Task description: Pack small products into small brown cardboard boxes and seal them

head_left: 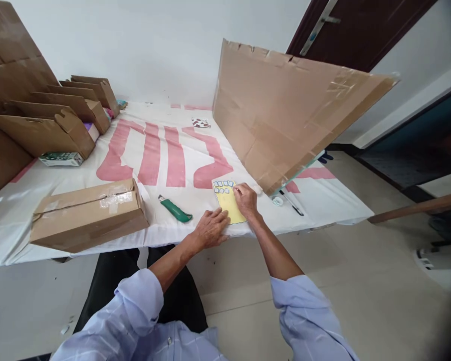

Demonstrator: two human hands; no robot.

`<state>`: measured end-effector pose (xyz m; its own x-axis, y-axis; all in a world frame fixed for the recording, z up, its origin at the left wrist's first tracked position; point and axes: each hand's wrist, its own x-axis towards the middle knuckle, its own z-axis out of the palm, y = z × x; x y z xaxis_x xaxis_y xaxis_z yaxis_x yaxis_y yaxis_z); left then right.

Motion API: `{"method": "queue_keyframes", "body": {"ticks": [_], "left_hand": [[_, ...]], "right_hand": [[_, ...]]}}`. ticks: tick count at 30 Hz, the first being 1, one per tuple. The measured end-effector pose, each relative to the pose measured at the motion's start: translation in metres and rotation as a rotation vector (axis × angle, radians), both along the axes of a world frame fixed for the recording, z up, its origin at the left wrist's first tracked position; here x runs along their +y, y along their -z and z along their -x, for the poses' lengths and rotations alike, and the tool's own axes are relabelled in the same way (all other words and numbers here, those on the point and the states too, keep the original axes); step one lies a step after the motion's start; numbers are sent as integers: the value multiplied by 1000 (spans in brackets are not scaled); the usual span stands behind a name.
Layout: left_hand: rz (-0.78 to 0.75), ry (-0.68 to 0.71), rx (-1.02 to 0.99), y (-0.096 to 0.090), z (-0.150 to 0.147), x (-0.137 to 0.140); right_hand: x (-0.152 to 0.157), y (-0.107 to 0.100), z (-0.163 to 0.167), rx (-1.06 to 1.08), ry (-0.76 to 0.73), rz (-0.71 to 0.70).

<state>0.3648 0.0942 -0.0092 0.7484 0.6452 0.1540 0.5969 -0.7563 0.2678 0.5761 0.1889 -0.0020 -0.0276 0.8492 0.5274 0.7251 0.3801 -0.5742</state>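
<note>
A yellow card [227, 203] lies on the table near its front edge. Small pale squares with dark outlines [221, 190] sit in two rows across its upper part. My left hand [212, 228] rests flat at the card's lower left, fingers stretched onto it. Over the card's upper right side, my right hand [246, 200] is closed in a pinch with its fingertips down at the card. Whatever it pinches is too small to make out. Left of my hands lies a green utility knife [176, 209].
A taped cardboard box [90, 213] stands at the front left, with open cardboard holders [67, 125] behind it. A large cardboard panel [281, 110] leans upright at the right. Near its foot lie a tape roll [277, 201] and a pen [293, 204]. A patterned packet [201, 123] lies farther back.
</note>
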Motion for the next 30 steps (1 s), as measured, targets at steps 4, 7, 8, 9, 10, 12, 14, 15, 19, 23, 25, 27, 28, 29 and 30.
{"method": "queue_keyframes", "body": {"ticks": [4,7,8,9,10,12,14,15,19,23,25,27,28,29,30], "left_hand": [[-14,5,-50,13,5,-3],[-4,1,-52,13,4,-4],[-2,0,-53,12,3,-5],[-1,-1,-54,11,3,-5],[0,-2,-55,11,3,-5],[4,-1,-54,10,2,-5],[8,0,-53,10,2,-5],[10,0,-55,10,2,-5],[17,0,-78,11,2,-6],[32,0,-80,10,2,-6],[35,-2,-87,11,2,-6],[36,-3,-95,12,1,-6],[35,-3,-97,13,1,-6],[34,-4,-98,13,1,-6],[33,-4,-100,14,1,-6]], "right_hand": [[7,14,-12,-125,-36,8],[8,21,-18,-194,-52,6],[8,22,-19,-214,-56,5],[9,23,-20,-232,-59,3],[9,24,-21,-249,-62,2],[11,25,-22,-278,-65,1],[12,26,-23,-303,-64,-1],[13,26,-23,-313,-63,-2],[14,27,-25,-343,-64,-1],[14,28,-26,-394,-81,-6],[15,28,-26,-419,-90,-8],[15,28,-26,-431,-96,-5],[14,27,-26,-435,-99,-2],[14,27,-25,-438,-101,0],[13,27,-25,-439,-103,1]]}}
